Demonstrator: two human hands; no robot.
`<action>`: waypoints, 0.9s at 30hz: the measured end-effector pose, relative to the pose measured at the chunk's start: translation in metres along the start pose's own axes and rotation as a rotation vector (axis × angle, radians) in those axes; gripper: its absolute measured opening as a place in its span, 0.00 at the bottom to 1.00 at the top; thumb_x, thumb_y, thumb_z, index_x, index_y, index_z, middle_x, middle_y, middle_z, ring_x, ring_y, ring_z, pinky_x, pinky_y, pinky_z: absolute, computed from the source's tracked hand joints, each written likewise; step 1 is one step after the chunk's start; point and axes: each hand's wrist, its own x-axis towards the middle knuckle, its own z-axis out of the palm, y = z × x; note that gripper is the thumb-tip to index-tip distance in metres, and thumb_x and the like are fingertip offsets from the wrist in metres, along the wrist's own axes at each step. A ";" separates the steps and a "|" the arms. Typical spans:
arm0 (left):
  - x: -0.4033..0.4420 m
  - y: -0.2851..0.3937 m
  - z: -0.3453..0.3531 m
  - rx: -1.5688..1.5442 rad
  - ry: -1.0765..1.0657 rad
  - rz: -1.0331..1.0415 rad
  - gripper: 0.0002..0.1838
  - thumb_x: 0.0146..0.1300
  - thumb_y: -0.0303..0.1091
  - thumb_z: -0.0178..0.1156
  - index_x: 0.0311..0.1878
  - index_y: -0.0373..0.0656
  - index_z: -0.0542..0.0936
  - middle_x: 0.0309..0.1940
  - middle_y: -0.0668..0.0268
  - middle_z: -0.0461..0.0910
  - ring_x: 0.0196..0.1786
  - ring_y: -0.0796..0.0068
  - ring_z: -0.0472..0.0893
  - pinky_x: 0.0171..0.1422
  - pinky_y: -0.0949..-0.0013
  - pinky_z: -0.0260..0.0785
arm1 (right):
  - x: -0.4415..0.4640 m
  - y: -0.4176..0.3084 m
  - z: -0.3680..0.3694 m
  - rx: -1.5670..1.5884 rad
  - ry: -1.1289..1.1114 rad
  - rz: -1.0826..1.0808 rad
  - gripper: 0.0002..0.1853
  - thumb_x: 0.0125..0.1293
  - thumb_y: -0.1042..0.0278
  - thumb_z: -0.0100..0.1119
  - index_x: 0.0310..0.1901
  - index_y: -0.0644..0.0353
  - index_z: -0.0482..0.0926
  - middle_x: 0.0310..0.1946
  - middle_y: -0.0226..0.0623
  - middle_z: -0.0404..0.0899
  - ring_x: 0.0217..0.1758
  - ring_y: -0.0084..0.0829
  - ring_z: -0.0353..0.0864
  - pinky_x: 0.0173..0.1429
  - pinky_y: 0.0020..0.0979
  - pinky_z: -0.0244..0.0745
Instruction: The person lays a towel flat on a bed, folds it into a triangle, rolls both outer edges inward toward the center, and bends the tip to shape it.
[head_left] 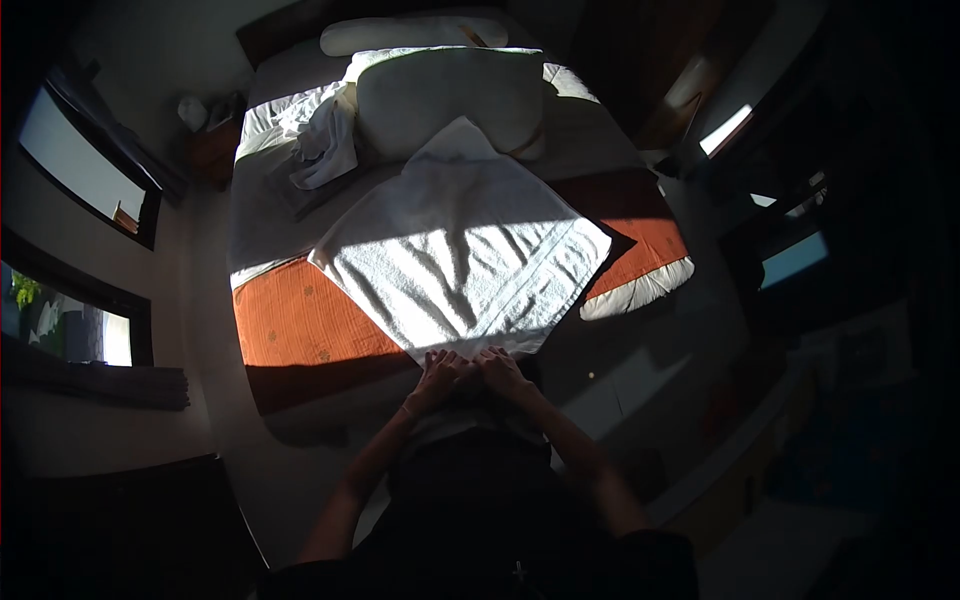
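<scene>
A white towel (410, 285) lies spread like a diamond over the bed (262, 190), one corner pointing to the far end and a band woven across its right side. Sunlight falls bright on its middle; the far part is in shade. At the near edge my left hand (440, 380) has its fingers curled onto the cloth. Close beside it, my right hand (505, 374) grips the same edge, the two hands nearly touching. The nearest corner is partly hidden beneath my hands.
An orange bed runner (300, 315) crosses the bed under the towel. Behind stand a large pale pillow (450, 95), a long bolster (410, 36) and a crumpled white cloth (328, 150). Windows (85, 160) line the left wall; a bedside table (215, 150) stands at the back left.
</scene>
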 end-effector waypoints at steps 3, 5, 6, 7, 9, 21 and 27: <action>0.012 0.005 -0.008 0.023 -0.160 0.005 0.22 0.61 0.43 0.56 0.54 0.42 0.72 0.53 0.51 0.73 0.61 0.48 0.70 0.67 0.38 0.50 | 0.005 0.012 0.008 0.050 -0.069 0.037 0.10 0.61 0.72 0.46 0.41 0.60 0.76 0.43 0.45 0.78 0.56 0.43 0.73 0.64 0.42 0.62; 0.021 0.020 -0.036 -0.009 -0.198 0.007 0.24 0.60 0.44 0.57 0.55 0.41 0.72 0.50 0.50 0.74 0.59 0.49 0.72 0.68 0.39 0.51 | 0.005 0.011 0.006 0.034 -0.079 0.080 0.12 0.62 0.70 0.46 0.45 0.60 0.75 0.47 0.45 0.76 0.58 0.44 0.71 0.65 0.43 0.61; 0.023 0.023 -0.041 -0.056 -0.186 0.002 0.24 0.59 0.45 0.57 0.55 0.41 0.72 0.49 0.49 0.75 0.58 0.49 0.72 0.68 0.41 0.51 | 0.002 0.006 0.006 0.009 -0.058 0.105 0.13 0.63 0.69 0.46 0.47 0.60 0.74 0.48 0.45 0.75 0.59 0.44 0.70 0.66 0.43 0.60; 0.024 0.024 -0.045 -0.103 -0.175 -0.004 0.25 0.59 0.46 0.58 0.55 0.40 0.72 0.48 0.49 0.75 0.58 0.49 0.73 0.69 0.43 0.52 | 0.000 0.001 0.005 -0.014 -0.038 0.129 0.14 0.63 0.68 0.47 0.49 0.60 0.73 0.50 0.45 0.74 0.60 0.44 0.70 0.66 0.44 0.60; 0.026 0.021 -0.046 -0.172 -0.212 -0.026 0.22 0.60 0.45 0.57 0.52 0.40 0.73 0.46 0.51 0.76 0.56 0.50 0.74 0.68 0.45 0.54 | -0.004 -0.007 0.006 -0.159 0.064 0.012 0.16 0.62 0.68 0.47 0.51 0.61 0.70 0.53 0.47 0.71 0.60 0.45 0.69 0.67 0.44 0.60; 0.029 -0.011 0.005 0.025 -0.167 -0.076 0.17 0.61 0.37 0.51 0.51 0.41 0.74 0.52 0.53 0.71 0.60 0.56 0.68 0.67 0.48 0.54 | 0.017 0.008 0.019 -0.054 -0.096 0.136 0.15 0.60 0.68 0.50 0.48 0.60 0.74 0.48 0.42 0.75 0.57 0.41 0.73 0.63 0.39 0.66; 0.029 -0.029 0.035 0.154 -0.004 0.097 0.19 0.60 0.39 0.51 0.53 0.43 0.74 0.49 0.55 0.73 0.57 0.57 0.72 0.65 0.50 0.56 | 0.031 0.027 0.032 0.013 -0.149 0.217 0.15 0.61 0.69 0.45 0.48 0.58 0.77 0.53 0.42 0.73 0.64 0.42 0.66 0.67 0.42 0.60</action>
